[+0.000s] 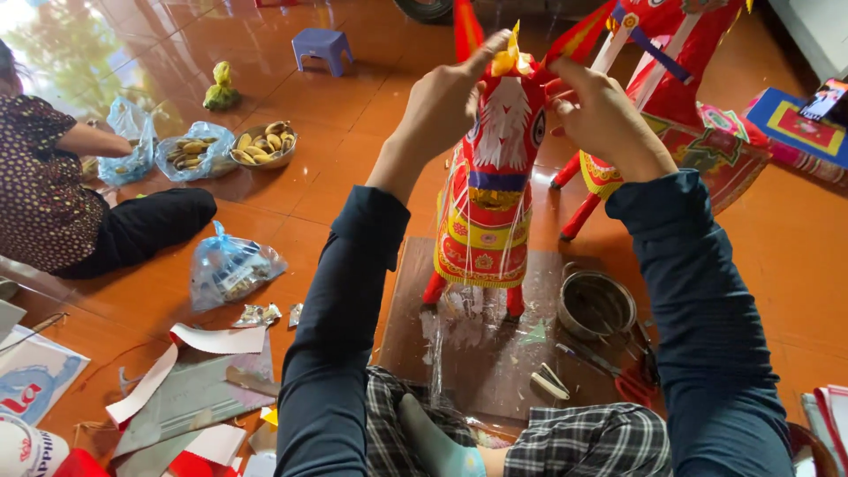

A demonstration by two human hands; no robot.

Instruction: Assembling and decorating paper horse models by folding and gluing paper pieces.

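Paper horse's head [503, 115] between both hands' grip

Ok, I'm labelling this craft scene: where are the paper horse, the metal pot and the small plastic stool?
paper horse [495, 199], head view, on the striped chest.
metal pot [597, 305], head view, on the dark inside.
plastic stool [321, 41], head view, on the seat top.

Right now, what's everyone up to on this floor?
A person seated on the floor has both hands at the head of a red paper horse. The left hand and right hand pinch a yellow paper tuft on top. The horse stands on a brown board, beside a round metal bowl. Another person sits to the left.
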